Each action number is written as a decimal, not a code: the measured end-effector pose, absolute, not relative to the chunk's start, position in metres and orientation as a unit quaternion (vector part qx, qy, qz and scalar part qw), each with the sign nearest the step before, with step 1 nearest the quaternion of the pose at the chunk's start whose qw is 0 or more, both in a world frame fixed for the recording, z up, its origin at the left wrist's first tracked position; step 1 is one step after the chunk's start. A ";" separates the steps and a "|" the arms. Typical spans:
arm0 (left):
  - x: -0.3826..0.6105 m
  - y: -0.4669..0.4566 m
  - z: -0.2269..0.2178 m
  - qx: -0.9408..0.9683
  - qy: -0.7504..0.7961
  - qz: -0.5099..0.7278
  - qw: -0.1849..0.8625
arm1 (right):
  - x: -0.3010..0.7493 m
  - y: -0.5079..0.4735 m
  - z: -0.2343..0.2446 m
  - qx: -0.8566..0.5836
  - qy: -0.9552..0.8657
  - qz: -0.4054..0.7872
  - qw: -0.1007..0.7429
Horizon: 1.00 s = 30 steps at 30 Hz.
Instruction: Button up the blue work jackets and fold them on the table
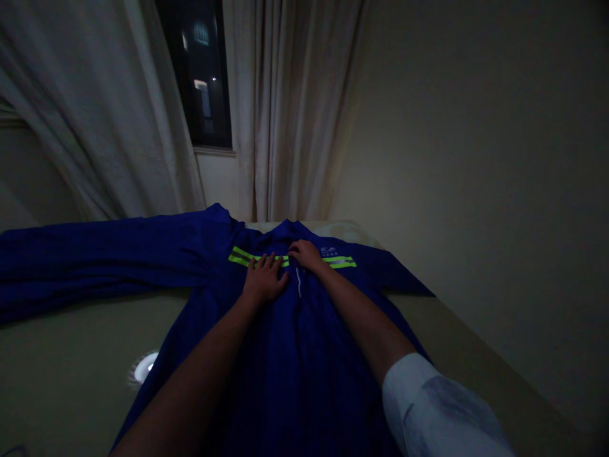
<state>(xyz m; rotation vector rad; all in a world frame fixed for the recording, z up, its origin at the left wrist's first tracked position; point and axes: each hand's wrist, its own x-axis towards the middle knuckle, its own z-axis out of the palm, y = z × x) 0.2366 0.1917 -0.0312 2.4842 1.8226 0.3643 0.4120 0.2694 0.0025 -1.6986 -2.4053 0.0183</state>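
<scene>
A dark blue work jacket lies spread out front side up, with a lime-green and silver reflective stripe across the chest. Fingers apart, my left hand rests flat on the chest, over the stripe's left half. My right hand is at the front opening just below the collar, its bent fingers closed on the jacket's edge. What lies under those fingertips is hidden. A pale strip runs down the opening below them. Small white printing shows on the chest at the right.
The jacket lies on a greenish bed-like surface. One sleeve stretches far left, the other reaches toward the wall. A round white glow shows left of the jacket. Curtains and a dark window stand behind.
</scene>
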 end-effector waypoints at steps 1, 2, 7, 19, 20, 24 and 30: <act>0.237 0.192 -0.031 0.801 0.587 0.119 0.020 | 0.413 0.269 0.001 -0.576 -0.810 0.004 0.105; 0.237 0.192 -0.031 0.801 0.586 0.121 0.021 | 0.414 0.268 -0.002 -0.580 -0.807 -0.001 0.112; 0.236 0.193 -0.031 0.801 0.586 0.123 0.028 | 0.409 0.259 -0.013 -0.592 -0.795 -0.035 0.131; 0.233 0.195 -0.031 0.796 0.591 0.125 0.045 | 0.420 0.165 0.016 -0.397 -0.907 -0.138 0.004; 0.233 0.195 -0.031 0.796 0.590 0.125 0.048 | 0.424 0.149 0.018 -0.377 -0.917 -0.130 -0.003; 0.234 0.194 -0.031 0.803 0.580 0.131 0.049 | 0.440 0.116 0.019 -0.414 -0.906 -0.085 0.027; 0.234 0.189 -0.030 0.829 0.538 0.150 0.031 | 0.428 0.154 0.013 -0.543 -0.832 -0.013 0.114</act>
